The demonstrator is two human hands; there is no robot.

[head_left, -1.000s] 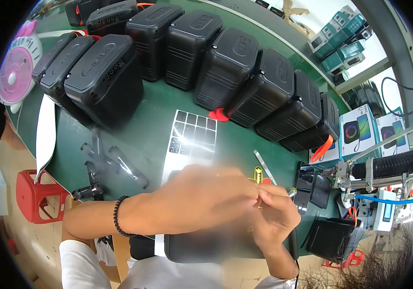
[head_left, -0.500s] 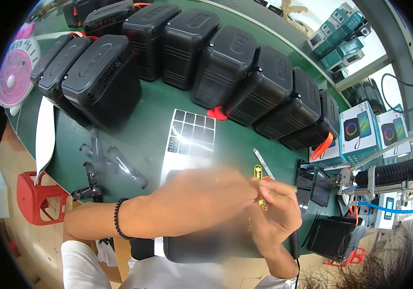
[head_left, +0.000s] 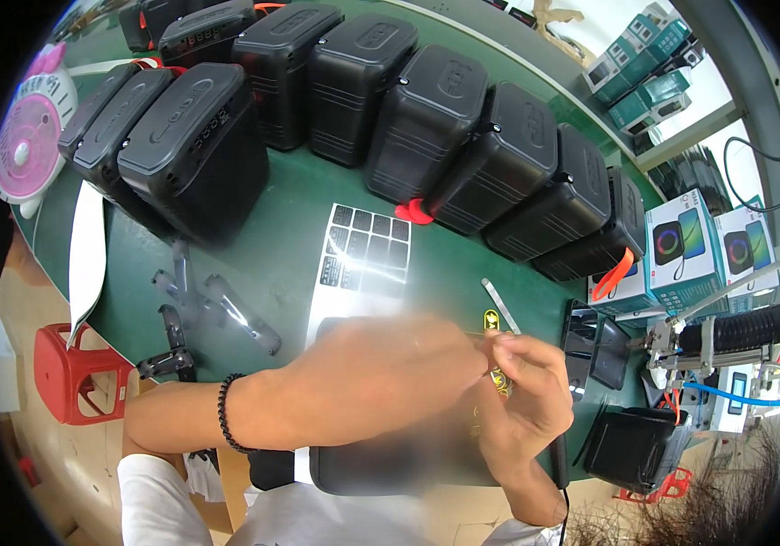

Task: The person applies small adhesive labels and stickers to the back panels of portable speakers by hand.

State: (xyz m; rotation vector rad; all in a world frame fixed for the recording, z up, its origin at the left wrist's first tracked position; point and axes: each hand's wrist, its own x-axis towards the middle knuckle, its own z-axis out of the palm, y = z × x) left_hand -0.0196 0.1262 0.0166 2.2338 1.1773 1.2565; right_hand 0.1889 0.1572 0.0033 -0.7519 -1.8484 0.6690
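My left hand [head_left: 408,364], with a black beaded bracelet [head_left: 229,414] at its wrist, reaches across to the right. Its fingertips meet those of my right hand [head_left: 535,391]. Both hands are closed in a pinch, and whatever lies between the fingertips is too small and hidden to name. Just behind the fingers shows a strip with gold emblems [head_left: 492,320], partly covered by my right hand. Below my left forearm lies a black, smooth-faced case [head_left: 362,471], its right part blurred. A white sheet of dark rectangular stickers [head_left: 367,246] lies beyond my left hand.
Several black box speakers [head_left: 426,118] stand in an arc at the back. Dark plastic handle-like parts [head_left: 240,314] lie left. A thin metallic strip [head_left: 499,305], black trays [head_left: 608,355], printed boxes [head_left: 681,237] and a clamped tool [head_left: 735,337] are right. A red stool [head_left: 80,373] stands left.
The whole view has shifted slightly, so everything sits a little further right. My hands keep the same pinch, fingertips together.
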